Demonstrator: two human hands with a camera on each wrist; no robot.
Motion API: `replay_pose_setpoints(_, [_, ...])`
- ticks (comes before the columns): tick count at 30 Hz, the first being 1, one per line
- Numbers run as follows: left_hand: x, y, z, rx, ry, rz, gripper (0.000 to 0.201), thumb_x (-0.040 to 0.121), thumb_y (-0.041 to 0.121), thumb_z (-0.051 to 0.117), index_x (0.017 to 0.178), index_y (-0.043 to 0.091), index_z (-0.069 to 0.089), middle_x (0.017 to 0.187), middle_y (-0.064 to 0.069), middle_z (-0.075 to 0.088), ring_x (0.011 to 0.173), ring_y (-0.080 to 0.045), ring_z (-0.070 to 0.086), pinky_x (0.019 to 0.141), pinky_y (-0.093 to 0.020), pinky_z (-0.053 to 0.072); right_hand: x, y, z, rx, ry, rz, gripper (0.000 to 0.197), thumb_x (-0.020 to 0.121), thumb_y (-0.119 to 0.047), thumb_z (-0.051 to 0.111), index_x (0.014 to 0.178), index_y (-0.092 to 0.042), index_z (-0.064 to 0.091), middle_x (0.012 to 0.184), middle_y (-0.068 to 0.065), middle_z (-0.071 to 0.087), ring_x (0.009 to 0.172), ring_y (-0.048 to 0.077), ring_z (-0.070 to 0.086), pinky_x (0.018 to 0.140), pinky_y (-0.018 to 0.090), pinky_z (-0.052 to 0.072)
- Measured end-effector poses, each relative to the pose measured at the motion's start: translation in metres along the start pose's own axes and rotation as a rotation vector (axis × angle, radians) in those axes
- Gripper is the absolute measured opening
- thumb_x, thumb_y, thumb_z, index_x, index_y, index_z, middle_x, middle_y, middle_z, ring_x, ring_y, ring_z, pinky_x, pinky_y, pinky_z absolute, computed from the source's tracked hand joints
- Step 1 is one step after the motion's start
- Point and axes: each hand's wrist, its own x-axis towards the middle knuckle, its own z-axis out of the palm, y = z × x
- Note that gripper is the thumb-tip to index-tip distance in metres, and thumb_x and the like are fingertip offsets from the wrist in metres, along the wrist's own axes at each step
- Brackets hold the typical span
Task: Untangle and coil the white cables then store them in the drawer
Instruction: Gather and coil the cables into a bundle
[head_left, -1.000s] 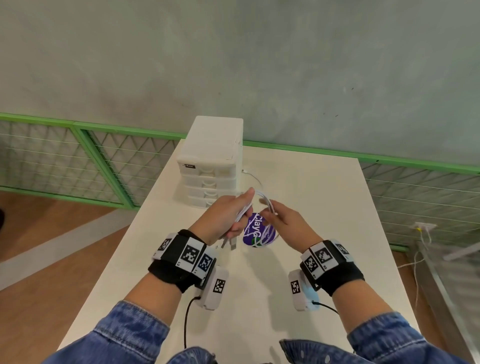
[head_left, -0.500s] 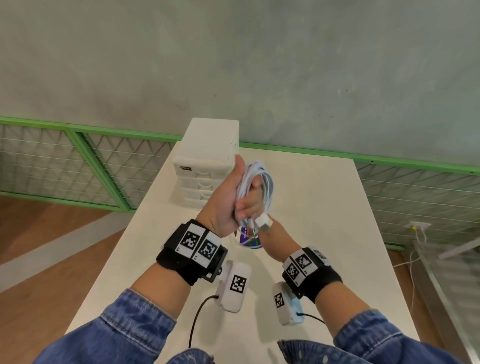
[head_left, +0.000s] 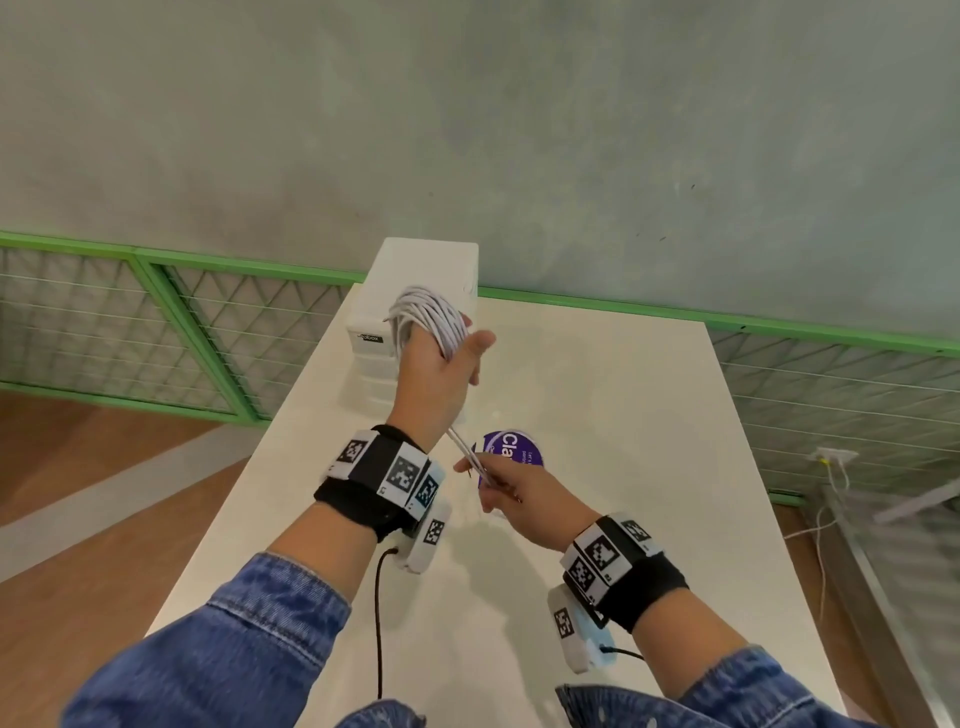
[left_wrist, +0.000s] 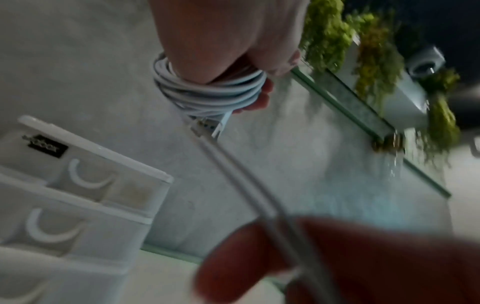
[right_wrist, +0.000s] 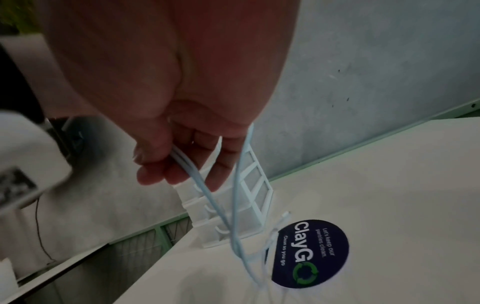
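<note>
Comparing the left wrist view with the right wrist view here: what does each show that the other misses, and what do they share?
Only the left wrist view shows the white cable coil wound around the left hand, with a plug end hanging below it, and the black label on the drawer unit. Only the right wrist view shows the round purple ClayGo sticker on the table and loose strands trailing down onto it. Both show the closed drawers and the right hand pinching the cable tail.
</note>
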Motion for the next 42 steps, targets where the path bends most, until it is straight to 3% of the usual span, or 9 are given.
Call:
replay_pose_setpoints(3, [-0.002,-0.017,-0.006,0.309,-0.163,0.009,0.052,0.075,0.052,0.064,0.070,0.003,0.049,0.054,-0.014,0.044,0.047,-0.026,0.040,0.051,-0.037,0.040,0.002,-0.008,-0.005,0.025,0.081,-0.061,0.035,0.090,-0.003,0.044,0.107,-0.029,0.062,0.076,0.005,0.061,0.070,0.004,0.053,0.074,0.019,0.043])
replay_pose_setpoints(6, [-0.005,-0.025,-0.005,0.681,-0.485,-0.099,0.051,0.082,0.050,0.063,0.059,0.016,0.033,0.049,-0.001,0.034,0.042,-0.016,0.031,0.046,-0.031,0.029,0.004,-0.012,-0.018,0.065,0.231,-0.075,0.029,0.089,0.000,0.049,0.099,-0.019,0.068,0.084,0.014,0.067,0.074,0.018,0.057,0.071,0.024,0.045])
replay_pose_setpoints(10, [-0.019,-0.028,0.000,0.548,-0.604,-0.285,0.053,0.093,0.046,0.048,0.054,0.010,0.042,0.036,0.002,0.043,0.031,-0.012,0.041,0.041,-0.025,0.036,0.004,-0.006,-0.028,-0.007,0.300,-0.104,0.021,0.089,-0.006,0.051,0.097,-0.018,0.067,0.087,0.002,0.067,0.079,0.014,0.059,0.073,0.020,0.044])
replay_pose_setpoints(13, [-0.028,-0.025,0.000,0.403,-0.657,-0.439,0.054,0.094,0.055,0.037,0.069,0.009,0.048,0.047,-0.005,0.047,0.035,-0.016,0.040,0.039,-0.021,0.034,0.002,0.005,-0.037,0.051,0.416,-0.034,0.014,0.090,-0.012,0.052,0.091,-0.020,0.063,0.086,-0.002,0.068,0.079,0.012,0.061,0.071,0.025,0.047])
replay_pose_setpoints(19, [-0.043,-0.028,0.009,0.382,-0.853,-0.551,0.026,0.082,0.037,0.069,0.077,0.021,0.050,0.047,0.004,0.045,0.034,-0.010,0.038,0.040,-0.020,0.031,-0.002,0.018,-0.045,0.037,0.461,-0.028,0.023,0.088,-0.012,0.059,0.105,-0.022,0.069,0.078,-0.008,0.059,0.073,-0.005,0.052,0.069,0.007,0.039])
replay_pose_setpoints(27, [-0.043,-0.006,0.006,0.056,-0.841,-0.666,0.037,0.095,0.038,0.050,0.066,0.014,0.047,0.038,0.002,0.031,0.032,-0.012,0.024,0.039,-0.020,0.020,-0.001,0.024,-0.058,0.135,0.542,0.067,0.027,0.092,-0.015,0.053,0.116,-0.018,0.063,0.075,-0.012,0.055,0.068,-0.011,0.052,0.074,0.008,0.039])
replay_pose_setpoints(33, [-0.041,0.007,0.004,-0.447,-0.832,-0.633,0.040,0.090,0.041,0.046,0.065,0.011,0.052,0.033,0.005,0.031,0.024,-0.008,0.022,0.035,-0.015,0.018,0.002,0.006,-0.052,0.218,0.525,0.001,0.023,0.095,-0.011,0.046,0.107,-0.017,0.064,0.072,-0.017,0.055,0.062,-0.014,0.052,0.065,0.005,0.040])
replay_pose_setpoints(37, [-0.031,0.018,-0.001,-0.722,-0.754,-0.530,0.038,0.084,0.048,0.053,0.064,0.016,0.057,0.032,0.009,0.036,0.023,-0.005,0.029,0.036,-0.023,0.016,-0.001,0.009,-0.041,0.179,0.497,0.014,0.027,0.097,-0.016,0.042,0.084,-0.033,0.058,0.057,-0.014,0.046,0.051,-0.005,0.046,0.057,0.011,0.037])
replay_pose_setpoints(42, [-0.017,0.031,-0.005,-0.989,-0.534,-0.415,0.036,0.084,0.048,0.057,0.067,0.016,0.055,0.034,0.007,0.040,0.026,-0.003,0.036,0.036,-0.020,0.028,-0.002,0.022,-0.030,0.156,0.447,0.083,0.025,0.098,-0.018,0.038,0.107,-0.021,0.061,0.064,-0.016,0.052,0.057,-0.008,0.052,0.057,0.008,0.040])
